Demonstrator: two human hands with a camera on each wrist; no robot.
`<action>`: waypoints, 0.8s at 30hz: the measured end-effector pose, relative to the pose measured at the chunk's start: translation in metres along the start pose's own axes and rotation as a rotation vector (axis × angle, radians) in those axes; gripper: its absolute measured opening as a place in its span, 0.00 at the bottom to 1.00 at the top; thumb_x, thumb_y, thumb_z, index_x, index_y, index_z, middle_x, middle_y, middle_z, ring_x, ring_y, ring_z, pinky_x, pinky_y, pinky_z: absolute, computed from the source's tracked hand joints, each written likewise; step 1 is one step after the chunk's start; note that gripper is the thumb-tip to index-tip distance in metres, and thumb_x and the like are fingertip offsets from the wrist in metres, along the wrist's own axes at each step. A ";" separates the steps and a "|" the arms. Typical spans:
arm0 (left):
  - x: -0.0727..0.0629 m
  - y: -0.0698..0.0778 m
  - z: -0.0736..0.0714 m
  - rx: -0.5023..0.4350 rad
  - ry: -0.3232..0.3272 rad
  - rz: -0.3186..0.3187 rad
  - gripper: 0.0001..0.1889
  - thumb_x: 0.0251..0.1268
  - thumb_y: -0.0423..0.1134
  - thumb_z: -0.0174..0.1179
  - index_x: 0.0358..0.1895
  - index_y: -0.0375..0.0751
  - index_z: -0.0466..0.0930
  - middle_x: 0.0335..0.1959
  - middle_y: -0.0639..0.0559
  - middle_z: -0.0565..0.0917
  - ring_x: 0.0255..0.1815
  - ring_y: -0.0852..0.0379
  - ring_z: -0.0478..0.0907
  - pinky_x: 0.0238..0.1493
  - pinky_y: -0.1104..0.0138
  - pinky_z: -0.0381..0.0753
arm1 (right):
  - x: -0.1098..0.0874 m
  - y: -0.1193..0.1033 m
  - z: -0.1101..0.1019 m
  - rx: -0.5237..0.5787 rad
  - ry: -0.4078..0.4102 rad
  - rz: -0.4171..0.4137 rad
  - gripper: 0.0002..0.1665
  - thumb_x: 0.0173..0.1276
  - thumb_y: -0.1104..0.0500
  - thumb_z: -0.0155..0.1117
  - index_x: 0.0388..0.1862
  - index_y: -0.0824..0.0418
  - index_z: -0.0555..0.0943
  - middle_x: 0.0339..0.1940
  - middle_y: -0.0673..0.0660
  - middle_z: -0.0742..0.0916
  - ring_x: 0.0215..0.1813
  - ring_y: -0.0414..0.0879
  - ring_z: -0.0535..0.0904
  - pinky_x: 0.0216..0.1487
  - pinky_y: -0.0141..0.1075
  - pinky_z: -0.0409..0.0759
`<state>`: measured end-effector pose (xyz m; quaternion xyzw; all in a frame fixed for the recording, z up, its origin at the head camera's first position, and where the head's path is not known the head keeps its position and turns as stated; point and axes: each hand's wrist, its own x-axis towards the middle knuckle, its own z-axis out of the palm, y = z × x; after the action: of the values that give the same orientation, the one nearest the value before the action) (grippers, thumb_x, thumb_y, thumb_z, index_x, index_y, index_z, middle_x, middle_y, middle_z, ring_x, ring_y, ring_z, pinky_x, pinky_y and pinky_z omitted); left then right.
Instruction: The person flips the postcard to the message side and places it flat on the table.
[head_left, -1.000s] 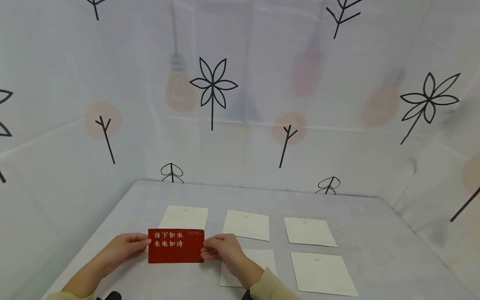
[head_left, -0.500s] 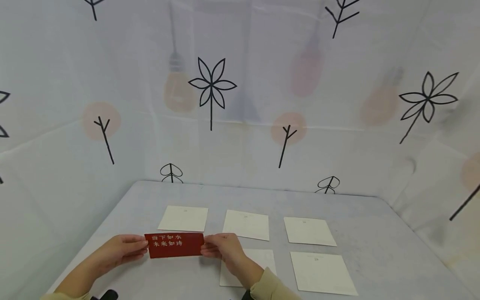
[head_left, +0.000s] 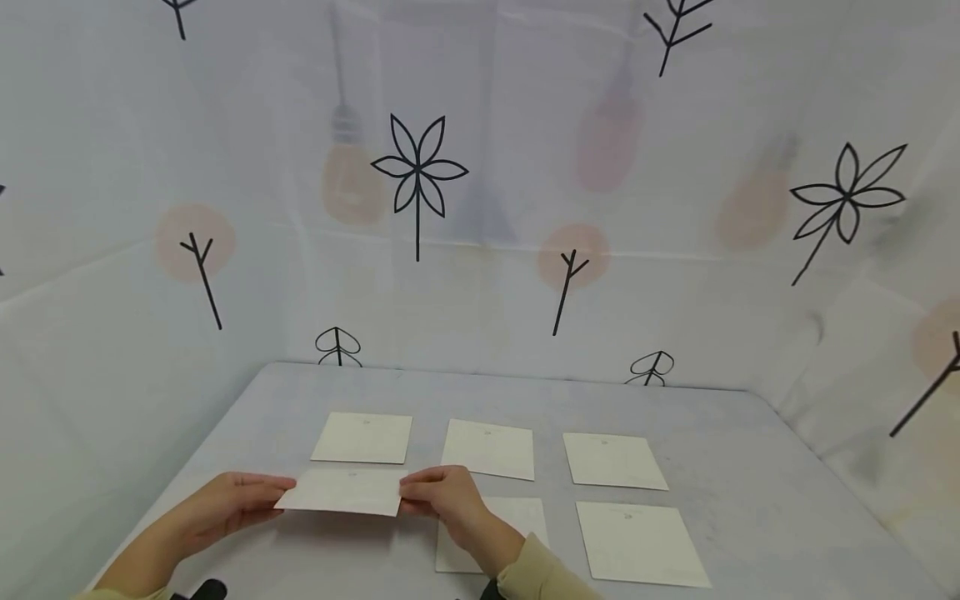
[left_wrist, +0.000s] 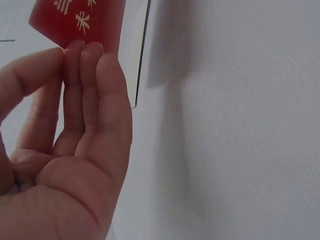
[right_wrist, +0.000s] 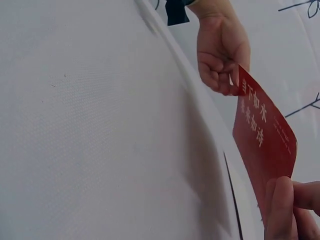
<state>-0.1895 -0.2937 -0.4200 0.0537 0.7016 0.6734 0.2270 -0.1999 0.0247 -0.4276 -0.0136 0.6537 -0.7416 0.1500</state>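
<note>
Between my two hands is a card point(head_left: 345, 492), its plain off-white side up in the head view. Its red face with pale Chinese characters shows from below in the left wrist view, where the red side point(left_wrist: 100, 22) appears at the top, and in the right wrist view. My left hand point(head_left: 225, 508) pinches the card's left end between thumb and fingers. At the opposite end my right hand point(head_left: 450, 500) pinches it the same way. The card is raised, tilted over the table, and casts a shadow below.
Several off-white cards lie on the pale table point(head_left: 712, 467): a far-left card point(head_left: 362, 437), a far-middle card point(head_left: 491, 450), a far-right card point(head_left: 615, 461), a near-right card point(head_left: 641, 546), and a near-middle card point(head_left: 517, 525) partly behind my right arm. A patterned cloth point(head_left: 480, 317) hangs behind.
The card, earlier red side toward the head view, has been turned over in my hands so its off-white side now faces up. Both hands keep their grip at about the same place.
</note>
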 end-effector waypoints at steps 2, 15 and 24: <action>0.000 0.000 0.000 0.013 0.025 -0.022 0.14 0.65 0.34 0.56 0.49 0.27 0.79 0.45 0.46 0.82 0.42 0.58 0.80 0.47 0.63 0.79 | 0.000 0.001 0.001 -0.002 0.006 0.001 0.09 0.53 0.74 0.66 0.36 0.75 0.82 0.30 0.59 0.85 0.27 0.43 0.81 0.34 0.35 0.83; 0.002 -0.002 0.010 0.152 0.139 -0.078 0.27 0.58 0.36 0.64 0.55 0.20 0.69 0.40 0.47 0.82 0.39 0.54 0.80 0.42 0.62 0.81 | 0.003 0.010 0.004 0.022 0.010 -0.012 0.22 0.51 0.79 0.63 0.47 0.75 0.75 0.23 0.58 0.83 0.22 0.44 0.80 0.31 0.38 0.83; 0.005 -0.001 0.018 0.244 0.245 -0.119 0.30 0.53 0.34 0.68 0.56 0.21 0.67 0.35 0.47 0.82 0.34 0.55 0.80 0.37 0.63 0.82 | -0.002 0.006 0.006 -0.041 0.013 -0.006 0.22 0.50 0.79 0.64 0.47 0.72 0.75 0.23 0.58 0.81 0.22 0.44 0.81 0.28 0.37 0.83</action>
<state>-0.1864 -0.2756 -0.4220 -0.0432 0.8024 0.5700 0.1712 -0.1955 0.0185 -0.4322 -0.0139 0.6698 -0.7284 0.1435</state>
